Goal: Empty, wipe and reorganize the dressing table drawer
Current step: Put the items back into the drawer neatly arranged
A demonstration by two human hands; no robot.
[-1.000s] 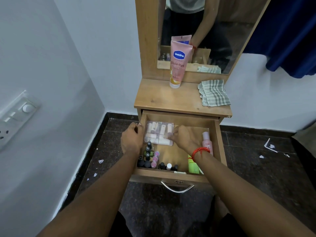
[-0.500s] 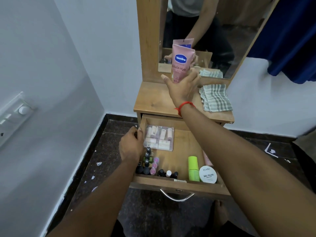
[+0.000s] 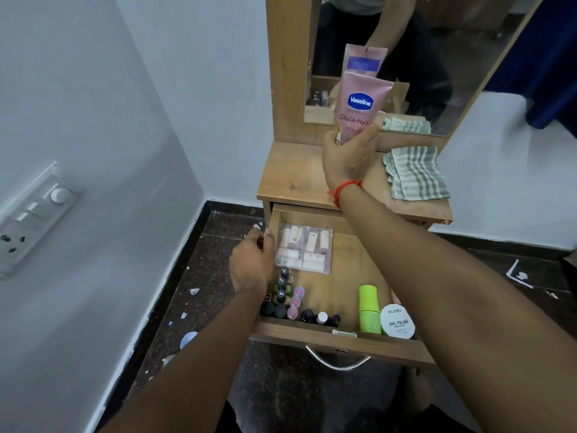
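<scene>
The wooden drawer (image 3: 337,339) of the dressing table stands pulled out. Inside lie a clear case of small tubes (image 3: 304,247), several small dark and pink bottles (image 3: 288,303) at the front left, a green bottle (image 3: 368,309) and a white nail polish remover jar (image 3: 397,321). My left hand (image 3: 251,264) grips the drawer's left wall. My right hand (image 3: 349,159) grips the lower part of a pink Vaseline tube (image 3: 359,106), held upright above the tabletop (image 3: 290,179) in front of the mirror.
A green-and-white checked cloth (image 3: 415,173) lies on the tabletop's right side. The mirror (image 3: 437,57) rises behind it. A white wall with a switch plate (image 3: 34,214) stands close on the left. The dark floor (image 3: 212,276) carries paper scraps.
My right hand left the drawer, reached up to the tabletop and took hold of the pink tube. The left hand stayed on the drawer's left wall.
</scene>
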